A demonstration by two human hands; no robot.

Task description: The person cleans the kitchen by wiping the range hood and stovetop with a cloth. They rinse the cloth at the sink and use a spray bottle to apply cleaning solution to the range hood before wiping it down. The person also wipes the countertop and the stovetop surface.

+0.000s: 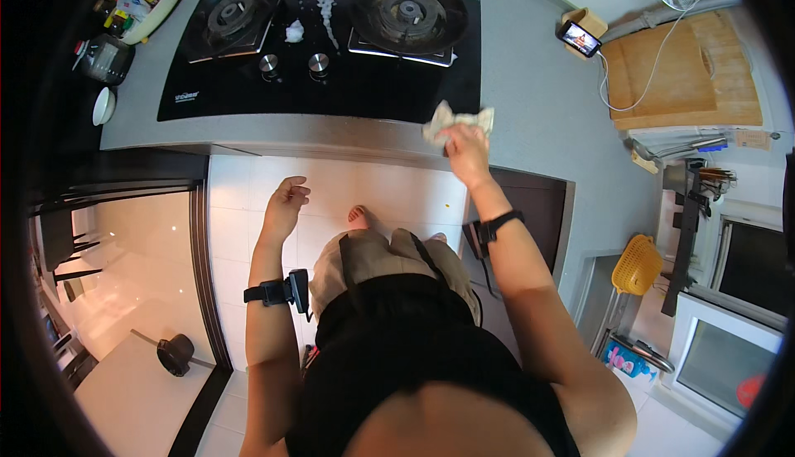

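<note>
My right hand (pixel 464 149) grips a pale cloth (pixel 458 123) at the front right corner of a black glass gas hob (pixel 385 94). White foam (pixel 325 7) lies in streaks and blobs on the glass between the two burners. Each burner, the left (pixel 235 15) and the right (pixel 410 15), sits in a dark round pan-shaped surround. Two metal knobs (pixel 318 64) stand near the hob's front. My left hand (pixel 287 201) hangs over the floor in front of the counter, holding nothing, its fingers loosely curled and apart.
Grey counter (pixel 528 103) surrounds the hob. At the left are a basket of bottles and packets (pixel 155 13), a dark jar (pixel 109 59) and a white bowl (pixel 104 107). On the right stand a propped phone (pixel 579 38) with a cable, wooden boards (pixel 658 78) and a yellow plastic basket (pixel 636 264).
</note>
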